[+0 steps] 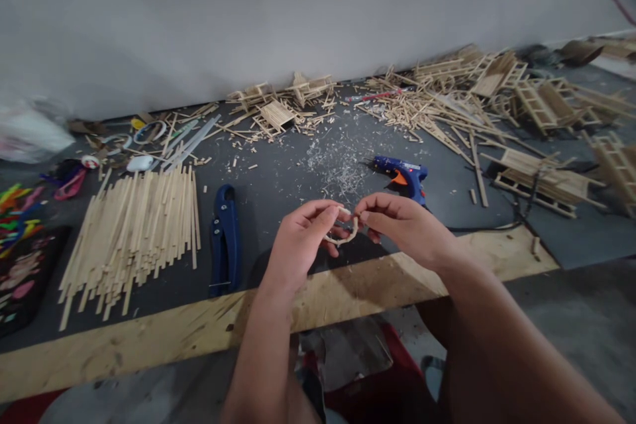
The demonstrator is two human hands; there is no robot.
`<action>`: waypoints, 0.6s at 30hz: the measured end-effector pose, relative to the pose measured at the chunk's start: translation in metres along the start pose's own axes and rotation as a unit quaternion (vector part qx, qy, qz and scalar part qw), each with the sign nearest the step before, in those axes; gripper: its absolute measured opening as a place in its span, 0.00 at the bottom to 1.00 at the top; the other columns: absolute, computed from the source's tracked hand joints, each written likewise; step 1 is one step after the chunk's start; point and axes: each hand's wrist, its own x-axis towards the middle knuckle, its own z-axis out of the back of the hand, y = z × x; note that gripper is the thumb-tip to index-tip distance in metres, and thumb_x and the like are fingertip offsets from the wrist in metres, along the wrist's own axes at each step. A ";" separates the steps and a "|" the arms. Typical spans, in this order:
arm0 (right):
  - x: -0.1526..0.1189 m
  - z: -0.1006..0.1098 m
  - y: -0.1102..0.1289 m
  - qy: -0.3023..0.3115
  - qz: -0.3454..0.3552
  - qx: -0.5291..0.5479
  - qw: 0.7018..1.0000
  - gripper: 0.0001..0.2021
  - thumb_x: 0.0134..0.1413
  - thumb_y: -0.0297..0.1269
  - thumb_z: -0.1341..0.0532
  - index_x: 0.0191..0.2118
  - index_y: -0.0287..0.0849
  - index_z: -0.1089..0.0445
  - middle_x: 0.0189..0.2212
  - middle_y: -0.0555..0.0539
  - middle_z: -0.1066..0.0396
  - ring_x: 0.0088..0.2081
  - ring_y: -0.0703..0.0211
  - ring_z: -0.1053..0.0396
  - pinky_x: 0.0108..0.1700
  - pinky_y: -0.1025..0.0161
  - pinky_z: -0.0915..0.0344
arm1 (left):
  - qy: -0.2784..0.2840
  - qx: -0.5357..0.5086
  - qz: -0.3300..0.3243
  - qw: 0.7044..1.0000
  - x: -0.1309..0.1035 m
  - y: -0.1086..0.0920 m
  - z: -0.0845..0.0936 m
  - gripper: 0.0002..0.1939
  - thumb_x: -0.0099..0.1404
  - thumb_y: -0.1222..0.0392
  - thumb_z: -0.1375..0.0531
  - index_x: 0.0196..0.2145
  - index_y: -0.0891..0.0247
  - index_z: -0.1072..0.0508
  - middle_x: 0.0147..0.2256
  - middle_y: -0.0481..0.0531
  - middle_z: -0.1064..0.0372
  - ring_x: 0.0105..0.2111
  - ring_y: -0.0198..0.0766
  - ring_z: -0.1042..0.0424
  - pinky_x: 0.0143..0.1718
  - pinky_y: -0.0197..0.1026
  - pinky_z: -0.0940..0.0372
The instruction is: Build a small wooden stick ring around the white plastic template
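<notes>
Between my two hands is a small pale ring (350,236), which looks like short wooden pieces joined in a curve. My left hand (307,233) pinches its left side between thumb and fingers. The fingertips of my right hand (392,218) close on the ring's upper right side. Both hands hover above the table's front edge. Just behind my right hand lies a blue glue gun (408,175) with an orange trigger. A blue cutter (226,238) with two long handles rests left of my left hand.
Many thin wooden sticks (139,232) lie in a bundle at left. Small wooden models (546,103) and loose offcuts (412,106) cover the back and right. Glue strands (342,165) are scattered mid-table. A dark cable (527,205) runs at right. A plank (163,341) edges the table.
</notes>
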 end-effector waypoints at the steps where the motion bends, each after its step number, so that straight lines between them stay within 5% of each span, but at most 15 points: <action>1: 0.000 0.000 0.000 -0.004 0.001 -0.004 1.000 0.06 0.51 0.36 0.45 0.34 0.43 0.33 0.27 0.53 0.35 0.25 0.68 0.40 0.29 0.67 0.43 | 0.000 0.008 -0.001 1.000 0.000 0.000 0.000 0.10 0.58 0.54 0.41 0.35 0.62 0.27 0.33 0.54 0.28 0.27 0.36 0.28 0.18 0.32 0.36; 18: 0.001 0.003 -0.005 -0.016 -0.010 -0.074 0.997 0.04 0.50 0.36 0.44 0.32 0.43 0.35 0.25 0.52 0.35 0.27 0.64 0.37 0.31 0.64 0.39 | -0.006 0.124 -0.016 0.992 -0.001 0.004 -0.003 0.12 0.59 0.52 0.43 0.35 0.61 0.27 0.32 0.56 0.27 0.28 0.39 0.27 0.16 0.31 0.37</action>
